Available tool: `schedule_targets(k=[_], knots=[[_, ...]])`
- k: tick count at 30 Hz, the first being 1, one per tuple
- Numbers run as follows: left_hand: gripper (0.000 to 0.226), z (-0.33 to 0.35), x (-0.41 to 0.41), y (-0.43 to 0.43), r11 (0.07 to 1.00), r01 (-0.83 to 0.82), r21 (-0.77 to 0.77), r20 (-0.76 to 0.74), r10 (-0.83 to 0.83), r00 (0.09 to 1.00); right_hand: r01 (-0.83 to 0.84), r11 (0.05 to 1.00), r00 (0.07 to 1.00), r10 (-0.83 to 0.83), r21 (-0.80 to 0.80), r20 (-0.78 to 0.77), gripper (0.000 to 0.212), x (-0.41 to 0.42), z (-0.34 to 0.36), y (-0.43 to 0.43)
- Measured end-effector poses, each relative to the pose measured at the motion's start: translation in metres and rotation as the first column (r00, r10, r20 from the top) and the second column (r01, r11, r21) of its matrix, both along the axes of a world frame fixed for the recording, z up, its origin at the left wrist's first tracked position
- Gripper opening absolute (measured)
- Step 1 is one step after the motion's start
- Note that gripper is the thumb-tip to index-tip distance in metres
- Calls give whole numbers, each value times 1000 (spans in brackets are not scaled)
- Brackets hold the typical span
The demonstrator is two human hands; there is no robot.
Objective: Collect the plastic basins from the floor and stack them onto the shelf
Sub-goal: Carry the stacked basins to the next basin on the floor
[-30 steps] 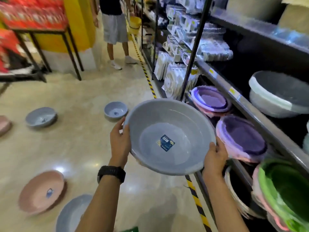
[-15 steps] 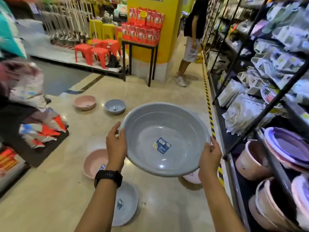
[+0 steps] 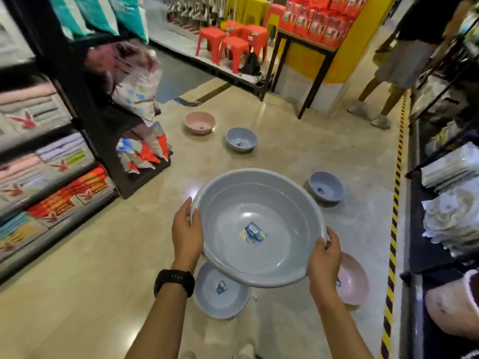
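I hold a large grey basin level above the floor, a blue label stuck in its bottom. My left hand grips its left rim and my right hand grips its near right rim. Under it on the floor lie a grey basin and a pink basin, both partly hidden. Further off sit a small blue basin, a second small blue basin and a pink basin. The shelf runs along the right edge.
A rack of folded towels and hanging bags fills the left side. A black-legged table with red packs and red stools stand at the back. A person stands far right. Yellow-black tape borders the shelf.
My view has swung left, away from the shelf toward the aisle floor. Both hands still hold the grey basin, now over the floor basins.
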State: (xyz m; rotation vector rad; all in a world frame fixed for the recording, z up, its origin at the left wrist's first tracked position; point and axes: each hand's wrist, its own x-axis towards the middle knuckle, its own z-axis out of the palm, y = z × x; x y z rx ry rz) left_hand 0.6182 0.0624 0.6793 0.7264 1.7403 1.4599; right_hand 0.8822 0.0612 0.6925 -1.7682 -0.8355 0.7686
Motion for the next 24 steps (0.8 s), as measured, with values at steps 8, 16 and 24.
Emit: schedule_targets(k=[8, 16, 24], knots=[[42, -57, -5, 0, 981, -115, -154, -130, 95, 987, -192, 968, 967, 215, -165, 139, 44, -11, -62, 41], [40, -187, -14, 21, 959, -131, -252, -317, 46, 947, -403, 854, 865, 473, -329, 168, 27, -7, -188, 67], [43, -460, -11, 15, 899, -24, -437, -394, -168, 904, -291, 808, 887, 428, -512, 172, 40, -2, -448, 59]])
